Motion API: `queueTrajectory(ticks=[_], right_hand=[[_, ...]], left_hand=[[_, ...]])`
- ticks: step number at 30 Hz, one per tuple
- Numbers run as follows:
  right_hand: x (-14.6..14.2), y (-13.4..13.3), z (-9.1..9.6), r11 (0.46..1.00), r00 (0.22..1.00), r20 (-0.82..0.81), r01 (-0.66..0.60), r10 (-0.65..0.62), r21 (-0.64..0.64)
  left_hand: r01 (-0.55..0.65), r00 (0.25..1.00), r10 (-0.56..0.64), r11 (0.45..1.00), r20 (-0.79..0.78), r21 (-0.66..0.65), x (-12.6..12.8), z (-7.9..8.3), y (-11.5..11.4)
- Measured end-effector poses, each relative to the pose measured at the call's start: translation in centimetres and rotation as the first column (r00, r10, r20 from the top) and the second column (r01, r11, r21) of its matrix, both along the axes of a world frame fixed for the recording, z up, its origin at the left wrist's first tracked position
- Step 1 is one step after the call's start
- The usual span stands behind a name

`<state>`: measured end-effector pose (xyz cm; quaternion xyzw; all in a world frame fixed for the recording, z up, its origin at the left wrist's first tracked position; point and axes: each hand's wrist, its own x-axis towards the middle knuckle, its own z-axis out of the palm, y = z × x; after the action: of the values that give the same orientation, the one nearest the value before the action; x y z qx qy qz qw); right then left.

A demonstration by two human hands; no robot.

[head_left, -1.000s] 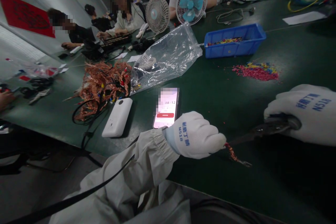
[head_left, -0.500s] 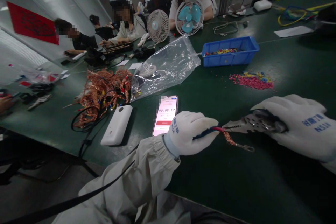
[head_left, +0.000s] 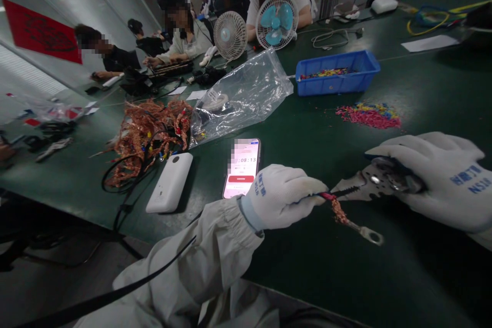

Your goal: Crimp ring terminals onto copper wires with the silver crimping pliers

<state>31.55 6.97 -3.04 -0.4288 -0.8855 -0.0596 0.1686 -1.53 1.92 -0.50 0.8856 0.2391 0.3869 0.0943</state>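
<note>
My left hand [head_left: 282,196], in a white glove, is closed on a short wire [head_left: 338,211] with red sleeving, bare copper strands and a metal ring lug [head_left: 372,236] at its free end. My right hand [head_left: 442,177], also gloved, grips metal pliers [head_left: 365,187] whose jaws touch the wire just right of my left fingers. Both hands hover above the dark green table [head_left: 315,266] near its front edge.
A phone [head_left: 242,167] showing a timer and a white power bank [head_left: 169,182] lie left of my hands. Behind them are a tangle of copper wires [head_left: 148,130], a clear plastic bag [head_left: 246,92], a blue bin [head_left: 338,72], coloured scraps [head_left: 369,115] and two fans [head_left: 253,28]. Several people work along the far side.
The pliers' jaws have come onto the wire at my left fingers. The lug end of the wire has dropped lower and swung right. The phone's timer has advanced.
</note>
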Motion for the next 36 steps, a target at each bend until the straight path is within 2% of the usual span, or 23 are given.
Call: queueTrajectory(ticks=[4,8,15,18,22,26,30,33,36], right_hand=[[0.0,0.1,0.4,0.998,0.997,0.056,-0.06,0.061,-0.012],[-0.3,0.1,0.7,0.996,0.995,0.046,-0.084,0.084,-0.017],[-0.1,0.2,0.7,0.997,0.997,0.043,-0.069,0.07,-0.042],[0.1,0.2,0.2,0.993,0.993,0.033,-0.111,0.112,-0.033],[0.5,0.2,-0.7,0.997,0.997,0.009,-0.08,0.08,-0.017],[0.9,0.4,-1.6,0.988,0.989,0.0,-0.148,0.148,0.039],[0.6,0.4,-1.3,0.991,0.991,-0.008,-0.131,0.131,0.0],[0.0,0.2,-0.2,0.991,0.992,-0.004,-0.13,0.13,-0.022],[-0.2,0.1,0.5,0.988,0.988,0.03,-0.153,0.154,-0.034]], left_hand=[[0.058,0.997,-0.06,0.998,-0.058,-0.031,-0.2,0.1,0.1],[0.074,0.991,-0.078,0.996,-0.105,-0.041,-0.2,0.0,0.0],[0.16,0.986,-0.165,0.974,-0.017,-0.158,-0.2,-0.2,0.2],[0.217,0.973,-0.229,0.95,-0.027,-0.224,-0.2,-0.4,0.4],[0.234,0.953,-0.278,0.928,-0.12,-0.29,-0.3,-0.8,0.6],[0.218,0.923,-0.3,0.923,-0.239,-0.317,-0.2,-1.1,0.7],[0.244,0.918,-0.305,0.938,-0.254,-0.245,-0.1,-1.3,0.7],[0.241,0.925,-0.262,0.964,-0.275,-0.108,-0.3,-1.4,0.6],[0.222,0.911,-0.195,0.974,-0.364,0.034,-0.5,-1.4,0.5]])
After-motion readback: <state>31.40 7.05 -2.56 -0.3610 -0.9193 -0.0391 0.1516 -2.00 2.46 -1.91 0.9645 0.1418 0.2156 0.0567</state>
